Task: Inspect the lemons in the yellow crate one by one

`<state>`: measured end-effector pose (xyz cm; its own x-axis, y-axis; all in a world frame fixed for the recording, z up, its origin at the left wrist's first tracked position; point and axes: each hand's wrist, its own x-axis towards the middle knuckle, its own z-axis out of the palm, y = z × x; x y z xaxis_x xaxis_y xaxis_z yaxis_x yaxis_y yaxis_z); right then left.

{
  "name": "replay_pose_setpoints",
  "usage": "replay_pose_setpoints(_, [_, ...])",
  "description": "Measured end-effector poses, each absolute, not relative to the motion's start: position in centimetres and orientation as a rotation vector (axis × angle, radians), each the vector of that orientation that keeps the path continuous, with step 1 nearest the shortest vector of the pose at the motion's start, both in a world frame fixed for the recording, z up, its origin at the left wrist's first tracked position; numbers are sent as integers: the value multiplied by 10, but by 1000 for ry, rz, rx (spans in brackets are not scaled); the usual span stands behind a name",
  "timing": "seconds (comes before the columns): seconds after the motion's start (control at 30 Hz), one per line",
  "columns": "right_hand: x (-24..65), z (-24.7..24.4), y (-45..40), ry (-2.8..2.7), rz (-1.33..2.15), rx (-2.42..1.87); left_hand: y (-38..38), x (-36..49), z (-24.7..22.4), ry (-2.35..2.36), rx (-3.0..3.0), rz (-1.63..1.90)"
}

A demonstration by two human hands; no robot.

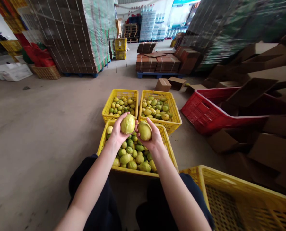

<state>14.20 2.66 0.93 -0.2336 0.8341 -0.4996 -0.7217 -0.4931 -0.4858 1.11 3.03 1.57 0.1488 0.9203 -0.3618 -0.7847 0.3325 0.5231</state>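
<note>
My left hand is wrapped round a yellow-green lemon, held up above the near yellow crate. Close beside it, my right hand grips a second lemon, slightly greener. Below both hands, the near crate holds many green and yellow lemons, partly hidden by my wrists. Two more yellow crates stand just beyond: the far left crate and the far right crate, each with lemons in it.
At my right knee stands another yellow crate, its slatted floor showing. A red crate and loose cardboard boxes crowd the right side. Farther off are flattened cartons on a blue pallet and tall wrapped stacks.
</note>
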Motion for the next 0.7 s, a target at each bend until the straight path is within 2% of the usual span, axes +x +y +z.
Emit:
replay_pose_setpoints(0.3, [144, 8, 29, -34, 1929, -862, 33, 11, 11, 526, 37, 1206])
replay_pose_setpoints(0.7, [145, -1, 33, 77, 1979, -815, 39, 14, -1, 681, -137, 1238])
